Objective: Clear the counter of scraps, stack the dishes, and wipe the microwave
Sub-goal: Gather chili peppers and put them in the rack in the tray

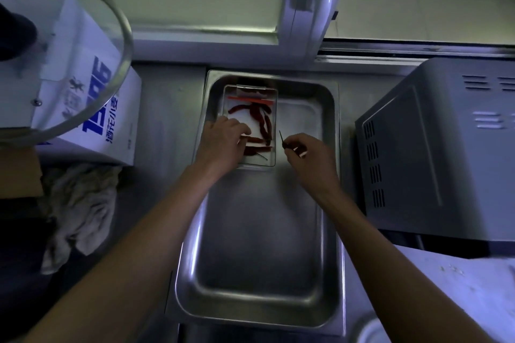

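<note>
right hand (303,152): a thin dark stem (281,138) is pinched at the fingertips, held just off the box at its 3 o'clock, over the pan floor.
left hand (223,142): laid on the box's near-left part, fingers curled down among the chilies; whether one is actually gripped cannot be told.
step: scraps are judged to be getting gathered into the box.
how to do it well: the stem should be carried fully over the box wall before release, or it lands on the pan floor and must be picked again. The box should be steadied by the left hand meanwhile; it looks light and could slide on steel.
box (274,120): clear, rectangular, seated in the pan's 11 o'clock corner. Held inside: dried red chilies (263,120), plus an orange strip (245,99) at its 12 o'clock end.
pan (328,203): steel, deep; apart from the box nothing is seen in it.
microwave (446,147): at 3 o'clock of the pan, well apart from both hands.
rag (80,203): crumpled at 9 o'clock of the pan, untouched.
lid (122,44): glass, at 10 o'clock, over a printed carton (117,120).
</note>
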Demonstrator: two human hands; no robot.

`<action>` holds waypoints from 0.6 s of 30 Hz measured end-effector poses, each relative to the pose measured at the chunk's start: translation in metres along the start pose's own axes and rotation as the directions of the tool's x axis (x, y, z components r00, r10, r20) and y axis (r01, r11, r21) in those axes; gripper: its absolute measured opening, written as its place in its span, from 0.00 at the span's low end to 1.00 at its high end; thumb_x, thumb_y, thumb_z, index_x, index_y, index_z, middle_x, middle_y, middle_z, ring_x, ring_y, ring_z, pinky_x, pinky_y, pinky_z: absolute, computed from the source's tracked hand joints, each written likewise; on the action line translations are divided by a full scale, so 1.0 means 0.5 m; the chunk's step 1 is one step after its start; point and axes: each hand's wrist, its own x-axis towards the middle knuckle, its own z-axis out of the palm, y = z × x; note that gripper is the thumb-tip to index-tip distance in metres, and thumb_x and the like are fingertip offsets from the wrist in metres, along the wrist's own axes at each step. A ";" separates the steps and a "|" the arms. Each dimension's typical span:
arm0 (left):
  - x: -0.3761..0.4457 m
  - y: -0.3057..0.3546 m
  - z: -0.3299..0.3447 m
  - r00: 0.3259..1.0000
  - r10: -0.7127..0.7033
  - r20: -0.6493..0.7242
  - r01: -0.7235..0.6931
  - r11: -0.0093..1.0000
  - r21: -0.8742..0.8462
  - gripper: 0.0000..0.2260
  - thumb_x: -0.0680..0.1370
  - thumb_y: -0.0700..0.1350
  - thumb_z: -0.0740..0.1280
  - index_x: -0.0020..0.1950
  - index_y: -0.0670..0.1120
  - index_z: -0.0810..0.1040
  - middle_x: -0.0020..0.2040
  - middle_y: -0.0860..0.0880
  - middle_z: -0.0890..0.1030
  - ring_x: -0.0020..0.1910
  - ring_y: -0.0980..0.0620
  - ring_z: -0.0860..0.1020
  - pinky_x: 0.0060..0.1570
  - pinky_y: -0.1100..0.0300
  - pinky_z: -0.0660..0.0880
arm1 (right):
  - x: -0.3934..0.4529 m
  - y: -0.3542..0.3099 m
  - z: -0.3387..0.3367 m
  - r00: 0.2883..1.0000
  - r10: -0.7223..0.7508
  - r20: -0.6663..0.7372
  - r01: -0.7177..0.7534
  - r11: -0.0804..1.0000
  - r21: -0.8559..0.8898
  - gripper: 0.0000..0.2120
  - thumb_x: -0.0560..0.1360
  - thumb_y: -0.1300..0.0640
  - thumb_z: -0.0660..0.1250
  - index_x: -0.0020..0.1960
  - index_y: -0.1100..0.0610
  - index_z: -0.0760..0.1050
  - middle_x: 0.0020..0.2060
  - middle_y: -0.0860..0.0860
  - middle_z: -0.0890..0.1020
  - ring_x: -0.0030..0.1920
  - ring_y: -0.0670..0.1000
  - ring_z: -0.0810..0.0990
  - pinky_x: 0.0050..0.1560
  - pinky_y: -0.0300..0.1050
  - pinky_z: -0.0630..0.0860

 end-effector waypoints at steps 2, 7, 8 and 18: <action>-0.014 -0.012 -0.009 0.999 -0.021 -0.027 0.021 1.000 -0.022 0.09 0.76 0.43 0.71 0.56 0.49 0.82 0.54 0.49 0.83 0.58 0.46 0.76 0.54 0.49 0.68 | 0.017 -0.012 0.014 0.999 -0.036 0.000 0.036 0.999 -0.025 0.07 0.77 0.62 0.69 0.53 0.55 0.82 0.46 0.48 0.83 0.45 0.46 0.80 0.49 0.42 0.79; -0.045 -0.040 -0.037 0.998 -0.031 -0.054 0.028 0.998 -0.052 0.09 0.76 0.41 0.71 0.55 0.47 0.81 0.55 0.49 0.82 0.58 0.45 0.75 0.54 0.47 0.70 | 0.074 -0.053 0.057 0.988 -0.150 0.039 0.154 0.983 -0.099 0.09 0.76 0.63 0.69 0.54 0.54 0.82 0.48 0.48 0.84 0.46 0.44 0.80 0.49 0.38 0.78; -0.049 -0.046 -0.042 0.998 -0.035 -0.060 0.032 0.998 -0.059 0.09 0.76 0.41 0.70 0.55 0.47 0.81 0.55 0.49 0.82 0.58 0.45 0.75 0.53 0.47 0.70 | 0.086 -0.062 0.067 0.985 -0.166 0.041 0.169 0.979 -0.114 0.09 0.76 0.64 0.69 0.54 0.54 0.82 0.48 0.49 0.84 0.47 0.45 0.80 0.49 0.39 0.78; -0.073 -0.080 -0.055 0.998 -0.052 0.028 0.054 0.996 -0.073 0.11 0.78 0.42 0.66 0.59 0.44 0.81 0.57 0.46 0.81 0.58 0.43 0.75 0.54 0.44 0.72 | 0.149 -0.092 0.149 0.959 -0.182 0.216 0.249 0.905 -0.345 0.08 0.77 0.64 0.65 0.51 0.57 0.81 0.48 0.52 0.83 0.49 0.53 0.79 0.47 0.51 0.78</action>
